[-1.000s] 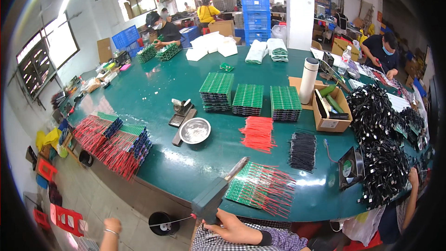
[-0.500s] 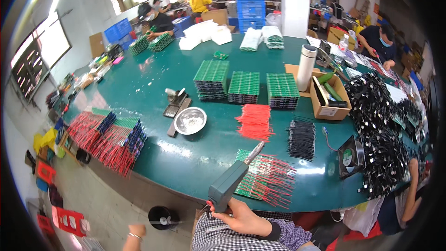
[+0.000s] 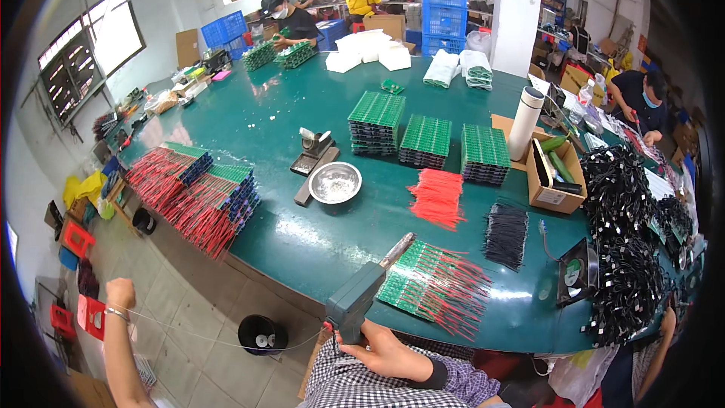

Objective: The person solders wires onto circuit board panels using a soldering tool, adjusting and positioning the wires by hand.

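My right hand (image 3: 389, 353) is wrapped round the grip of a dark grey-green soldering gun (image 3: 355, 301), its metal tip pointing up and away. From the back of the gun a thin, pale solder wire (image 3: 226, 332) runs across to my left hand (image 3: 119, 295), raised off to the left over the floor. That hand is closed on the wire's far end. Just beyond the gun lies a green circuit board panel (image 3: 411, 276) with rows of red wires hanging off its right side. The gun's tip overlaps the panel's upper left edge in view; contact cannot be told.
Stacked circuit boards with red wires (image 3: 204, 196) lie at the table's left edge. A metal bowl (image 3: 335, 183), green board stacks (image 3: 423, 140), red wires (image 3: 438, 198), black wires (image 3: 506, 236) and a cardboard box (image 3: 555, 195) stand farther back. Black cables (image 3: 623, 257) heap at right. Co-workers sit around.
My left hand has swung up and away from the gun, the solder wire now stretched between them. The gun has shifted slightly left and down in view, and the camera view has turned a little.
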A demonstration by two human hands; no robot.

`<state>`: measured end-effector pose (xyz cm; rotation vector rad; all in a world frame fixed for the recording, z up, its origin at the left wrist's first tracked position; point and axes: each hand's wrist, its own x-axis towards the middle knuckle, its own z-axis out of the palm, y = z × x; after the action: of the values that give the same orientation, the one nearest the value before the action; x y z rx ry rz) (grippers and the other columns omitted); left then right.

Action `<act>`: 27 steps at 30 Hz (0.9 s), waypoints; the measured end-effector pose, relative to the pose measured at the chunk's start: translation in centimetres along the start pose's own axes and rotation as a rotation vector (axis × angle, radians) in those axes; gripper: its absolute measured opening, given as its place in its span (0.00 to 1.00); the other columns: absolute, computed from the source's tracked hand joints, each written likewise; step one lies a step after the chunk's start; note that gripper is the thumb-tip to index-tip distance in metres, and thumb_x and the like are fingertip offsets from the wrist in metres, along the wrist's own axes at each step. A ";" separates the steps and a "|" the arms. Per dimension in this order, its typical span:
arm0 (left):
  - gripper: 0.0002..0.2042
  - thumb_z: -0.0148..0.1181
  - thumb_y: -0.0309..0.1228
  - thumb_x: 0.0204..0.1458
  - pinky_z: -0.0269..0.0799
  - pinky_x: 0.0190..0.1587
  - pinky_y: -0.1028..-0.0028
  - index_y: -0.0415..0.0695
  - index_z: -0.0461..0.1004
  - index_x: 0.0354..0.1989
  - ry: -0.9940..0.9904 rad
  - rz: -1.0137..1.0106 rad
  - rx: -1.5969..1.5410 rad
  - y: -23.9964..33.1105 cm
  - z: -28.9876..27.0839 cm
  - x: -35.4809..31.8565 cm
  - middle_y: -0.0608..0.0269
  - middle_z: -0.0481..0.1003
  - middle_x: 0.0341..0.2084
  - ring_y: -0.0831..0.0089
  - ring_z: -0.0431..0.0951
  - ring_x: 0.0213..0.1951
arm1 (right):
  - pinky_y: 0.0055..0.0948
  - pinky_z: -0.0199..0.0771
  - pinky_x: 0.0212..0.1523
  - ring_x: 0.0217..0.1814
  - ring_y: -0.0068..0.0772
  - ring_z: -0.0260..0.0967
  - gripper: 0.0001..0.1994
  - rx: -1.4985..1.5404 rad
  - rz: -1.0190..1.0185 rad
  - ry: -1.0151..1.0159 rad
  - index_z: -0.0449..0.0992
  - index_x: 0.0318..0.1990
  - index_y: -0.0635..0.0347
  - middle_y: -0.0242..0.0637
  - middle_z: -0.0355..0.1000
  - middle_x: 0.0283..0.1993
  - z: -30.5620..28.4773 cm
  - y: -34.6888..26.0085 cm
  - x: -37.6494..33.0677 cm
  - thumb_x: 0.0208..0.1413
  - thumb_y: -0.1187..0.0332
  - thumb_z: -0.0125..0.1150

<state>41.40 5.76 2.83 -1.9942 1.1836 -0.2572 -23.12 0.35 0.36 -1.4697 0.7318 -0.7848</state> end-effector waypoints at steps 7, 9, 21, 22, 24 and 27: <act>0.10 0.62 0.29 0.47 0.80 0.46 0.62 0.46 0.85 0.36 -0.012 0.143 -0.127 3.9 3.5 -1.1 0.52 0.83 0.38 0.56 0.84 0.44 | 0.40 0.73 0.51 0.51 0.49 0.75 0.13 0.003 0.005 -0.033 0.70 0.48 0.68 0.50 0.75 0.46 -0.2 -0.4 -0.1 0.63 0.69 0.61; 0.10 0.62 0.29 0.47 0.80 0.46 0.62 0.46 0.85 0.37 -0.018 0.180 -0.161 4.8 5.7 -1.2 0.52 0.83 0.38 0.56 0.84 0.44 | 0.40 0.72 0.52 0.51 0.49 0.74 0.13 -0.012 -0.002 -0.040 0.70 0.48 0.68 0.50 0.75 0.46 -0.1 -0.7 -0.1 0.63 0.69 0.62; 0.10 0.60 0.28 0.49 0.80 0.46 0.61 0.45 0.84 0.39 -0.081 0.455 -0.354 13.1 10.0 -3.7 0.51 0.83 0.39 0.54 0.84 0.44 | 0.31 0.75 0.53 0.53 0.27 0.72 0.15 -0.014 0.034 -0.112 0.68 0.55 0.65 0.36 0.74 0.50 0.5 0.0 0.5 0.65 0.72 0.61; 0.10 0.60 0.28 0.49 0.80 0.46 0.61 0.45 0.84 0.39 -0.086 0.482 -0.364 13.7 8.8 -3.9 0.51 0.83 0.39 0.54 0.84 0.44 | 0.31 0.75 0.53 0.52 0.27 0.73 0.15 -0.039 0.040 -0.119 0.68 0.55 0.65 0.37 0.74 0.50 0.4 0.1 0.6 0.65 0.72 0.62; 0.11 0.60 0.28 0.49 0.80 0.46 0.61 0.45 0.84 0.39 -0.093 0.535 -0.381 15.0 6.7 -4.8 0.51 0.83 0.39 0.54 0.84 0.44 | 0.31 0.75 0.52 0.52 0.27 0.73 0.15 -0.062 0.048 -0.117 0.68 0.55 0.65 0.38 0.74 0.50 0.4 0.0 0.8 0.65 0.72 0.62; 0.11 0.59 0.28 0.49 0.80 0.46 0.61 0.44 0.84 0.39 -0.129 0.573 -0.399 15.2 7.5 -7.4 0.51 0.83 0.40 0.54 0.84 0.44 | 0.41 0.72 0.49 0.47 0.50 0.73 0.12 -0.003 0.026 -0.125 0.68 0.48 0.67 0.51 0.72 0.44 1.0 -0.6 1.0 0.65 0.68 0.59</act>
<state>31.40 11.77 -11.44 -1.8541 1.7569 0.4198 -21.67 0.12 1.00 -1.4949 0.6563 -0.6662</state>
